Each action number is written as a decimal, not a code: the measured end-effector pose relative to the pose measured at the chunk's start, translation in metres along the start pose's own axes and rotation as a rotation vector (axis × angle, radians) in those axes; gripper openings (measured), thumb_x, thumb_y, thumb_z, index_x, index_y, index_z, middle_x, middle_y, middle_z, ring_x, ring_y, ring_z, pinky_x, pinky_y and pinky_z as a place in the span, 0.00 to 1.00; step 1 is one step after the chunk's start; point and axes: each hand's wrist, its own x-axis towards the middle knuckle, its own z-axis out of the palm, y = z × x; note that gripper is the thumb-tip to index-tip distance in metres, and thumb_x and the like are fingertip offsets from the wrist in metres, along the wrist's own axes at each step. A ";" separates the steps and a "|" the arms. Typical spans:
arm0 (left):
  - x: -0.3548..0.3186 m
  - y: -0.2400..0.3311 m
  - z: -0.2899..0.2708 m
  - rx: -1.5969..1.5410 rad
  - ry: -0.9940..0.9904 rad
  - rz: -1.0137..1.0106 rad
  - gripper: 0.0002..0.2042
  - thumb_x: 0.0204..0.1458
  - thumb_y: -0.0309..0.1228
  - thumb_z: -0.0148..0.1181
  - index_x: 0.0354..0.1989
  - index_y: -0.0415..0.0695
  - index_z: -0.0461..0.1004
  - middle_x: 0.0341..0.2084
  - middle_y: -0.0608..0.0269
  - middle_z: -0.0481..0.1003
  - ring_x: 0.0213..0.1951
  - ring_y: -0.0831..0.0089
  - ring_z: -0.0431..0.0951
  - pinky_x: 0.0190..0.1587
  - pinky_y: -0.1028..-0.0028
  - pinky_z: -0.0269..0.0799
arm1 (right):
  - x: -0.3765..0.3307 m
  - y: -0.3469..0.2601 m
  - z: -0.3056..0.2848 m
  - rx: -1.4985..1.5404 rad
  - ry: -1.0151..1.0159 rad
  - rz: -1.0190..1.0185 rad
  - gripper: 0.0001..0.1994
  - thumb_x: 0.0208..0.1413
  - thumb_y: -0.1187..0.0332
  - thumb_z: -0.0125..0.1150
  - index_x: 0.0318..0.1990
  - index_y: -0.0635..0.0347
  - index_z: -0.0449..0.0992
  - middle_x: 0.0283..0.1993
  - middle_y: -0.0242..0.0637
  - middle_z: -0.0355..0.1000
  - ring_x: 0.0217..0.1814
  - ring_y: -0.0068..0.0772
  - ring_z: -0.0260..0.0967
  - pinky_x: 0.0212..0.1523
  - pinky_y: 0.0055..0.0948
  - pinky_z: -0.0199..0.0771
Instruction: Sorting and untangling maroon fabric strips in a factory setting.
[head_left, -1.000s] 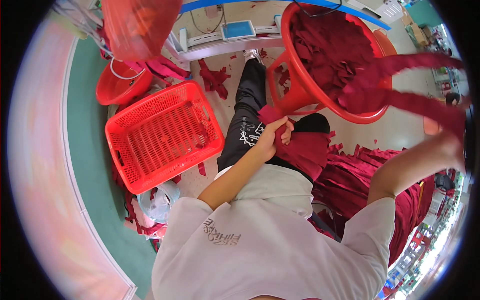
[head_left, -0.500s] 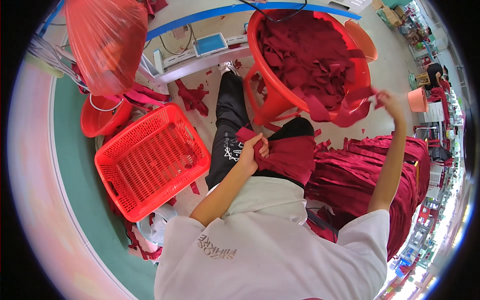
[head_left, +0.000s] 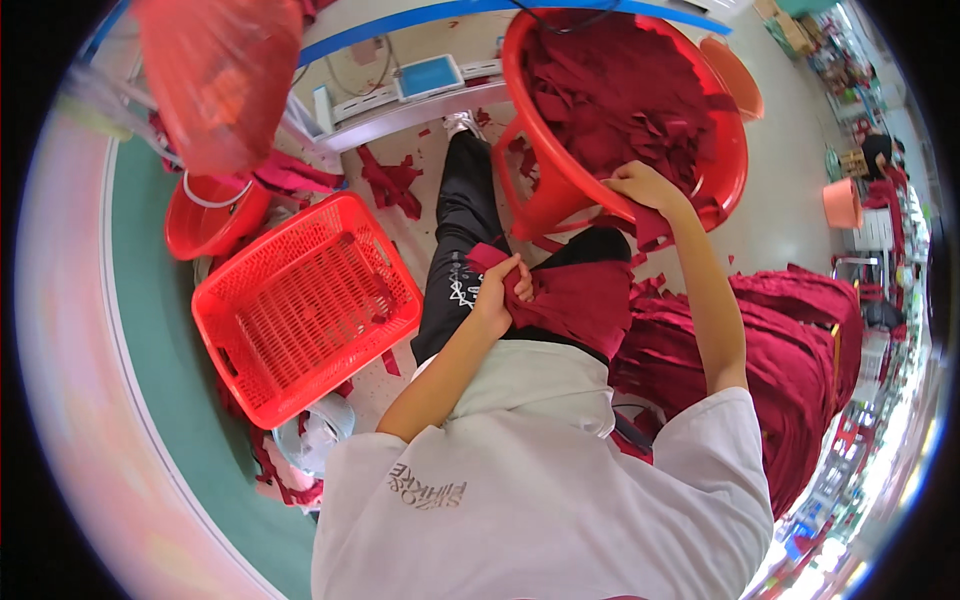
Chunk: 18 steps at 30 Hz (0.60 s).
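My left hand point(head_left: 498, 292) is closed round a bunch of dark red fabric pieces point(head_left: 583, 305) that spreads over my lap, with a short end poking out above the fist. My right hand point(head_left: 645, 188) reaches over the near rim of a large red tub point(head_left: 734, 185), its fingers drawn together. From under it hangs a dark red fabric strip point(head_left: 652, 230), and the fingers seem to grip this strip; the fingertips are partly hidden. Inside the tub lies a heap of dark red fabric scraps point(head_left: 610, 95).
Left of my legs stands a red slatted basket point(head_left: 300, 310), beside a smaller red bucket point(head_left: 205, 225). A red plastic bag point(head_left: 215, 85) hangs above. On my right is a big pile of dark red fabric point(head_left: 750, 350). Scraps point(head_left: 392, 182) lie on the floor near a metal frame point(head_left: 410, 118).
My right hand has swung left, from beyond the tub's right side to its near rim, bringing the fabric strip along. My left hand keeps its hold on the bunch in my lap.
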 end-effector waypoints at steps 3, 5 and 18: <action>-0.001 0.003 0.003 0.003 0.015 0.012 0.15 0.62 0.40 0.47 0.24 0.47 0.67 0.12 0.68 0.59 0.18 0.73 0.60 0.28 0.73 0.59 | -0.002 -0.009 0.002 0.504 -0.084 0.046 0.16 0.58 0.61 0.61 0.21 0.59 0.73 0.22 0.20 0.63 0.27 0.12 0.56 0.29 0.22 0.57; 0.001 0.002 0.000 -0.008 -0.003 0.028 0.15 0.62 0.40 0.48 0.25 0.47 0.67 0.12 0.68 0.59 0.18 0.73 0.60 0.28 0.73 0.59 | -0.009 -0.030 -0.007 0.615 -0.050 -0.005 0.15 0.58 0.62 0.61 0.21 0.58 0.71 0.23 0.19 0.63 0.27 0.12 0.56 0.30 0.21 0.57; -0.010 0.010 0.030 0.039 -0.189 0.188 0.21 0.64 0.51 0.43 0.29 0.46 0.68 0.13 0.70 0.58 0.19 0.76 0.60 0.30 0.75 0.59 | -0.117 -0.178 -0.055 1.101 -0.084 -0.786 0.29 0.51 0.66 0.60 0.60 0.74 0.67 0.45 0.46 0.77 0.39 0.37 0.76 0.52 0.33 0.71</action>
